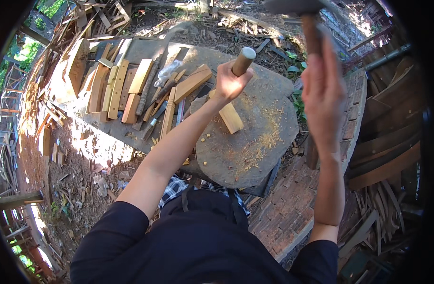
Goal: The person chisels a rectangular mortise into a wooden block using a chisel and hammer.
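My left hand (228,83) is wrapped round the thick wooden handle of a chisel (244,59), its butt end pointing up; the blade is hidden below the fist. Under that hand, a pale wooden block (231,118) lies on a round, flat-topped stump (221,158). Raised at the right, my right hand (323,99), smeared by motion, grips a hammer (312,35) by its wooden handle. The dark hammer head is at the top of the view, partly cut off. Wood chips (269,137) are scattered over the stump.
Left of the stump, a slab (120,132) bears a row of shaped wooden pieces (115,90), hand tools (150,128) and a clear plastic bag (168,72). A brick ledge (285,208) runs along the right. Scrap wood (103,16) is heaped at the far left.
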Action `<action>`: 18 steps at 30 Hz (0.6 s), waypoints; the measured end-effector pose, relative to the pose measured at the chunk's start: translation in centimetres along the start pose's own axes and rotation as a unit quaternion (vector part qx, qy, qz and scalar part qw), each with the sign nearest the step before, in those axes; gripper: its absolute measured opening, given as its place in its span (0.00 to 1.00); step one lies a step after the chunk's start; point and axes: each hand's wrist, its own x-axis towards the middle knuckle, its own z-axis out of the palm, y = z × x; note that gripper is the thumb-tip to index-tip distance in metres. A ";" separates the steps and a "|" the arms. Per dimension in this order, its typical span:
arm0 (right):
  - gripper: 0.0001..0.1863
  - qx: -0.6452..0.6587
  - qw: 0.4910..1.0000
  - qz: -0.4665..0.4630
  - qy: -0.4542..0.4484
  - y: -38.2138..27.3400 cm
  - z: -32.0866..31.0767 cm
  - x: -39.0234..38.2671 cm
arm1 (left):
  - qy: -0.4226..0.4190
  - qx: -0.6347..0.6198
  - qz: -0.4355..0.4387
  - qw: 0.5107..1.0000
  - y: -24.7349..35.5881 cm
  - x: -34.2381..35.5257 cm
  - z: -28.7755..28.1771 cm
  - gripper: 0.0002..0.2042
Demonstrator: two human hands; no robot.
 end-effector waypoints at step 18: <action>0.30 -0.439 0.898 0.008 -0.031 16.1 8.2 -16.9 | -0.024 -0.030 -0.049 0.998 0.9 0.4 0.3 0.12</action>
